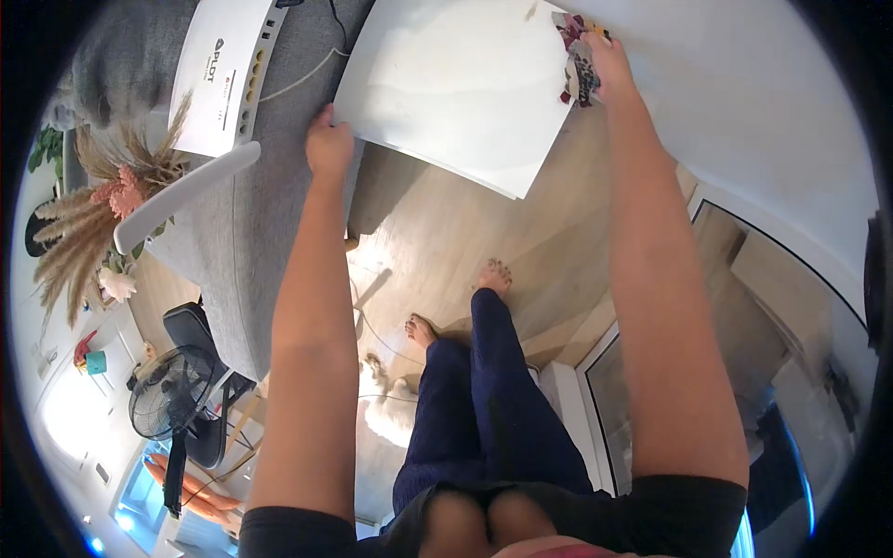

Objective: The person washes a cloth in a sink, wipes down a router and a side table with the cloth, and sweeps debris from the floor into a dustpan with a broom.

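Note:
A white tabletop [456, 93] with faint grey smudges spans the top middle, between the grey sofa and the white wall. My left hand [330, 144] is closed at its near left corner, beside the sofa; the fingertips are partly hidden. At the right side of the tabletop, my right hand [609, 67] is closed on a crumpled patterned cloth [581, 70] in dark red, yellow and leopard print. The cloth lies against the surface by its right edge.
A grey sofa [246, 223] stands left, with a white PLDT router [219, 74] and its cable. Dried pampas grass [70, 228], a black fan [172, 391] and a chair are farther left. A white furry animal [389, 414] lies near my feet. Glass panels [651, 391] line the right.

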Tool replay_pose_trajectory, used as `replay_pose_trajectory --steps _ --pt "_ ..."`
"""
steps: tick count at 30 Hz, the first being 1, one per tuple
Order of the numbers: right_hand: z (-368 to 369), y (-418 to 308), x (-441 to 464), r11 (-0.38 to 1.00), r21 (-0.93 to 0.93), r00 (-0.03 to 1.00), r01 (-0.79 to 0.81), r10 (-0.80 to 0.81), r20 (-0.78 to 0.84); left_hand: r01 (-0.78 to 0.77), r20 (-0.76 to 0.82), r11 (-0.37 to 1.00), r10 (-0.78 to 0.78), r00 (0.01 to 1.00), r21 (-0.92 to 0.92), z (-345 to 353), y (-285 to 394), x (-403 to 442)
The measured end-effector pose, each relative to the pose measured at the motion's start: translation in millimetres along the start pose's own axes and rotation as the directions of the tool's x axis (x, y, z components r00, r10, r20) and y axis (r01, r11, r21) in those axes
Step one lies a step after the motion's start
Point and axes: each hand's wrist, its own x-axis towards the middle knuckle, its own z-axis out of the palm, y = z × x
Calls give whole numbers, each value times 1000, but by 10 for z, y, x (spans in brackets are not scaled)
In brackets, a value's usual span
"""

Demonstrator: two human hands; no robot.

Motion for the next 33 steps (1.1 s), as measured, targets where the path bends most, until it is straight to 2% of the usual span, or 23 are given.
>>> replay_pose_trajectory --steps 2,5,10,15,16,17,20,22,23,25,26,29,31,33 --pt "-38 76 -58 999 49 1000 -20 19 20 40 95 982 -58 994 184 -90 73 -83" --pt "-88 114 -180 1000 -9 1000 -15 15 11 21 120 975 -48 992 222 -172 24 -184" --pt "60 239 -179 998 -33 998 48 -47 51 1 134 972 -34 990 236 -286 -236 -312" --pt "157 198 -274 997 -74 998 25 -21 54 57 241 983 -99 965 175 -369 -533 -549" --pt "142 220 -262 998 -53 999 14 -12 40 13 221 984 -53 974 176 -348 -593 -628" --pt "101 267 -273 998 -55 999 12 -10 37 -32 204 984 -5 979 178 -346 -597 -707" --pt "-49 328 -451 991 -128 999 24 -18 44 -49 255 974 -10 967 221 -372 -553 -909" --pt "-224 225 -844 995 -61 991 -77 84 109 -60 257 967 -6 967 249 -364 -487 -1058" --pt "-305 276 -878 996 -59 992 -72 78 102 -70 262 957 -7 965 280 -360 -459 -1139" --pt "-492 548 -844 978 -185 994 -96 104 35 -49 289 960 -34 957 276 -349 -373 -1298" --pt "-555 587 -901 979 -181 995 -89 96 27 -24 316 960 -69 946 279 -351 -350 -1358" --pt "-722 700 -1077 983 -184 1000 3 -4 -6 -82 336 968 -3 942 239 -221 -602 -1538" --pt "-796 798 -1100 979 -191 998 -67 70 8 -82 352 957 -22 936 279 -259 -520 -1700" --pt "-785 736 -1239 989 -139 999 -53 52 -10 -80 370 943 -47 928 322 -278 -502 -1826"
